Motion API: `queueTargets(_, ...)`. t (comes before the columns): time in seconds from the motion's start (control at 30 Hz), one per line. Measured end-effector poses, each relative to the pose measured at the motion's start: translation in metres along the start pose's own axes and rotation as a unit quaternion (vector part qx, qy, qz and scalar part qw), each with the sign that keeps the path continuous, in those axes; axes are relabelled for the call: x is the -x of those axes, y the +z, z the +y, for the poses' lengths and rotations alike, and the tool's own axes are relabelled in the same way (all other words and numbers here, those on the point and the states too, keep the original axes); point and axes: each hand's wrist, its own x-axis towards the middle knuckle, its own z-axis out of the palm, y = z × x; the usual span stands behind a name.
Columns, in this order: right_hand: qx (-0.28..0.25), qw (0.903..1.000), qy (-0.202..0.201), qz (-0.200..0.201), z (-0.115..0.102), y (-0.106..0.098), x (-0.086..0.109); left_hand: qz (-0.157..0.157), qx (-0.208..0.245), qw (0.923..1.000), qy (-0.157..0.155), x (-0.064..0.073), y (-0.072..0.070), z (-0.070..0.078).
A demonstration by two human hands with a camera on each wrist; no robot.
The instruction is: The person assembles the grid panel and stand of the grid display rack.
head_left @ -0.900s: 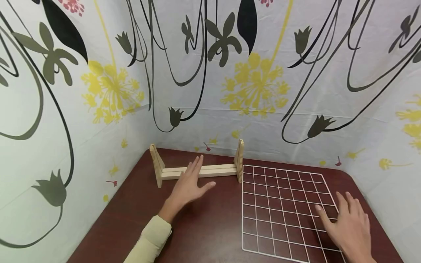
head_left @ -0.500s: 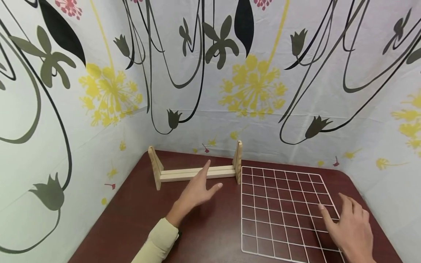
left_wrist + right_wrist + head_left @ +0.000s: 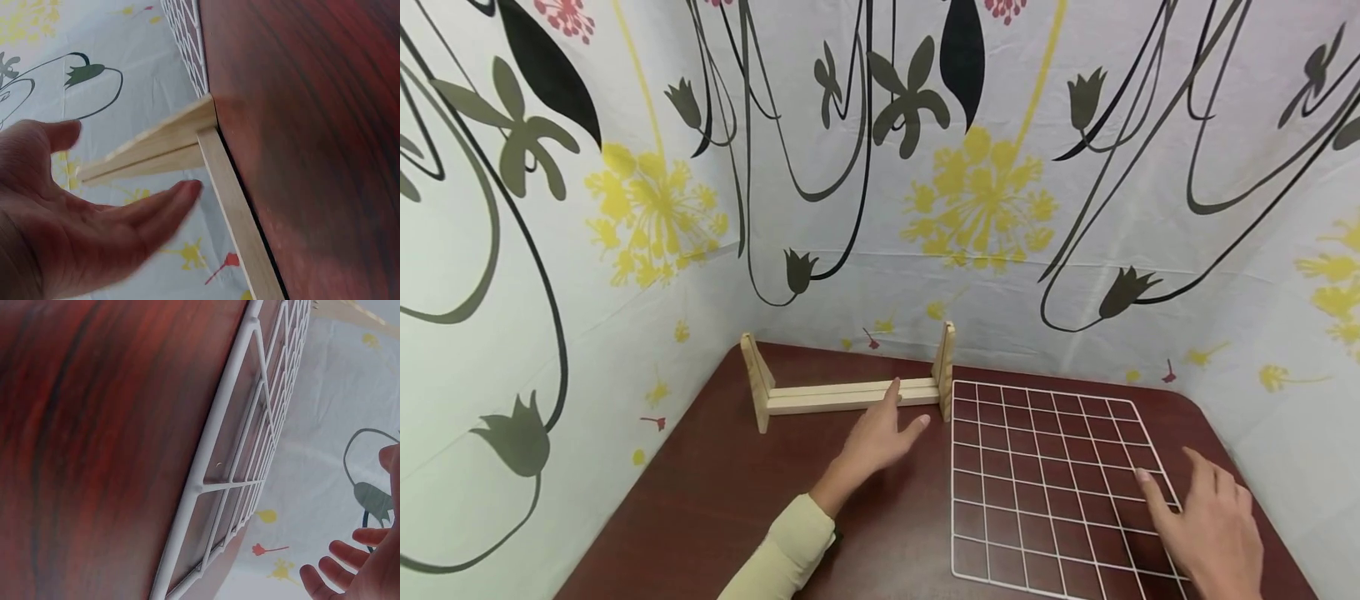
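A pale wooden stand point(image 3: 820, 402), two upright ends joined by a crossbar, sits toward the back left of the table. My left hand point(image 3: 876, 435) is held in front of the crossbar, its fingertips overlapping the bar near the right upright. In the left wrist view, that hand point(image 3: 94, 219) holds nothing, with thumb and fingers apart near the upright point(image 3: 156, 140). A white wire grid panel point(image 3: 1017, 507) lies flat to the right of the stand. Over its right edge hovers my right hand point(image 3: 1213, 525), relaxed and holding nothing. The right wrist view shows its fingertips point(image 3: 340, 572) away from the wires.
The dark red-brown table point(image 3: 700, 500) has rounded back corners. Behind it and along both sides hangs a white fabric point(image 3: 880, 208) printed with flowers and vines. The grid's left edge lies right by the stand's right upright.
My left hand has moved right along the front of the stand, toward the right upright and the grid. The right hand has shifted slightly right. Stand and grid stay put.
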Motion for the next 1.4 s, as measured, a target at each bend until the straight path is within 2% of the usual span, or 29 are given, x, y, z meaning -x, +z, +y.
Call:
queueTargets(0.1, -0.004, 1.0, -0.004, 0.002, 0.003, 0.001, 0.0, 0.002, -0.025, 0.9989, -0.039, -0.003, 0.002, 0.004)
queueTargets(0.2, -0.007, 1.0, -0.005, -0.001, 0.006, 0.001, 0.001, -0.005, -0.028, 0.9978, -0.061, -0.006, 0.003, 0.005)
queueTargets(0.5, 0.005, 0.9969, 0.031, -0.072, 0.016, 0.002, -0.004, -0.022, -0.022, 0.9976, -0.062, -0.018, 0.011, 0.007)
queueTargets(0.73, 0.008, 0.9931, 0.053, -0.104, 0.027, 0.003, -0.006, -0.047, 0.02, 0.9964, -0.067, -0.026, 0.018, 0.013)
queueTargets(0.83, 0.027, 0.9881, 0.06, -0.139, 0.032, 0.003, -0.009, -0.073, 0.055, 0.9931, -0.073, -0.03, 0.02, 0.016)
queueTargets(0.93, 0.05, 0.9768, 0.068, -0.197, 0.035, 0.002, -0.012, -0.095, 0.075, 0.9897, -0.077, -0.034, 0.023, 0.018)
queueTargets(1.07, 0.063, 0.9629, 0.084, -0.249, 0.037, 0.001, -0.014, -0.108, 0.043, 0.9902, -0.078, -0.039, 0.027, 0.02)
queueTargets(1.2, 0.065, 0.9596, 0.096, -0.256, 0.038, 0.001, -0.013, -0.115, 0.009, 0.991, -0.068, -0.042, 0.03, 0.023)
queueTargets(1.4, 0.069, 0.9544, 0.102, -0.272, 0.042, 0.006, -0.012, -0.144, -0.02, 0.9867, -0.073, -0.045, 0.039, 0.026)
